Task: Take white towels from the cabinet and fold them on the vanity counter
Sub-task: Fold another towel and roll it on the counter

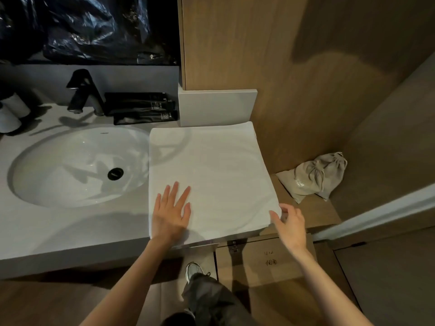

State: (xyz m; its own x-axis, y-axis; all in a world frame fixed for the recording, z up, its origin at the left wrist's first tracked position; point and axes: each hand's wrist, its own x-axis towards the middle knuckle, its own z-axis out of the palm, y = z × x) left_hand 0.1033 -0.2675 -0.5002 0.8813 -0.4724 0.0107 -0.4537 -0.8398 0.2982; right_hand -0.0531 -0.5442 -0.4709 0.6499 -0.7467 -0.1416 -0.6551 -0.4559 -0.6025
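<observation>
The flat folded white towel (211,175) lies on the pale grey vanity counter (70,227), just right of the oval white sink basin (77,165). It's nearly square, its slightly longer axis running from the counter's front edge away toward the back wall, left edge straight along the basin side.

Left hand (170,214) is pressed flat on the near-left part, fingers straight and spread. Right hand (290,225) is at the near-right corner, thumb above and fingers along the edge. Pinched or only touching? Can't tell.

Writing now: the black tubes (141,107) beside the black faucet (82,92) carry white lettering, too small to read. The grey drawstring cloth bag (315,177) on the wooden ledge has faint white print, unreadable. The brown cardboard box (266,260) below shows dark handwriting I can't make out.
</observation>
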